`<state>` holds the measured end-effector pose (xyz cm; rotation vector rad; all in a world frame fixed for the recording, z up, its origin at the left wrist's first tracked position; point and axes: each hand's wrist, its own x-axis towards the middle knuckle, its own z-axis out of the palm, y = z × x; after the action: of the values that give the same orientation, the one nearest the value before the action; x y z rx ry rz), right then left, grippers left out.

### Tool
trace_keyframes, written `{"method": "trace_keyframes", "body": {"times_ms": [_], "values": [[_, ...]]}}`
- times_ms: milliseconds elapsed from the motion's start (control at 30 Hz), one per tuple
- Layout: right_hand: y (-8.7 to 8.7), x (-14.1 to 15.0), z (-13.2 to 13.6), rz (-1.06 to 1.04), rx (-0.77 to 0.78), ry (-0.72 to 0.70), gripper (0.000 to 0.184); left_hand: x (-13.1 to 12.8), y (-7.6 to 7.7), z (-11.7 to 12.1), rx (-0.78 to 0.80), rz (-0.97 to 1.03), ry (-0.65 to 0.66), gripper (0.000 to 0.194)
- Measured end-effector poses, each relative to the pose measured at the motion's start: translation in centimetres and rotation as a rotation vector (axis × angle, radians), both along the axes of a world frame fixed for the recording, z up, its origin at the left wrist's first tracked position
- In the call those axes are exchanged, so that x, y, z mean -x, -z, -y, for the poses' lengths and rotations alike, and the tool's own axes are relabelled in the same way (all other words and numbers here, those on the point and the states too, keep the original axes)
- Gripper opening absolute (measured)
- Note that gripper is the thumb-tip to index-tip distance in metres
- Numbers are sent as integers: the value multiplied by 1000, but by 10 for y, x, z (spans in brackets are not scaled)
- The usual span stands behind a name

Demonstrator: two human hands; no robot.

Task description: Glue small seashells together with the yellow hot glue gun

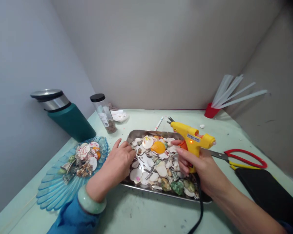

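My right hand [195, 159] is wrapped round the handle of a yellow hot glue gun [190, 135]. The gun points up and left over the tray's right side, its small orange light lit and a dark cord running down from the grip. My left hand [122, 159] rests over the left edge of a metal tray [134, 132], its fingers bent and slightly apart near the shells. I see nothing held in it, though its underside is hidden. In the tray lie many seashells, among them an orange shell [158, 147], white shells [161, 171] and green shells [177, 187].
A blue shell-shaped dish [53, 191] holds more shells at left, by a teal bottle [69, 120]. Behind stand a clear jar [104, 113], a marker [159, 123] and a red cup [211, 111] of glue sticks [226, 91]. Scissors [246, 151] and a black flat object [266, 188] lie at right.
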<state>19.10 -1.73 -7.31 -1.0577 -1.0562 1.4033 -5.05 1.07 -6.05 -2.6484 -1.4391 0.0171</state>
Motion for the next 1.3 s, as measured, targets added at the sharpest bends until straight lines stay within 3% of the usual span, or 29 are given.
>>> {"method": "trace_keyframes", "body": {"times_ms": [200, 367, 467, 633, 800, 1100, 1300], "values": [[4, -1, -5, -44, -31, 132, 28, -4, -4, 2, -56, 65, -23, 17], [5, 0, -7, -41, -41, 130, 30, -7, -8, 6, 49, 239, 48, 7], [4, 0, -5, -42, -29, 116, 30, -4, -9, 5, 57, 318, 73, 17], [2, 0, -4, -24, -12, 94, 27, 0, -5, -1, -73, 219, -29, 20], [1, 0, -2, -12, 19, 74, 28, -3, -2, -1, -25, 142, 21, 19], [-1, 1, -2, -21, 46, 60, 33, -5, 11, -6, -55, 130, -19, 21], [-1, 1, -2, 4, 28, 65, 33, -4, 5, -5, -20, 197, -29, 19]]}}
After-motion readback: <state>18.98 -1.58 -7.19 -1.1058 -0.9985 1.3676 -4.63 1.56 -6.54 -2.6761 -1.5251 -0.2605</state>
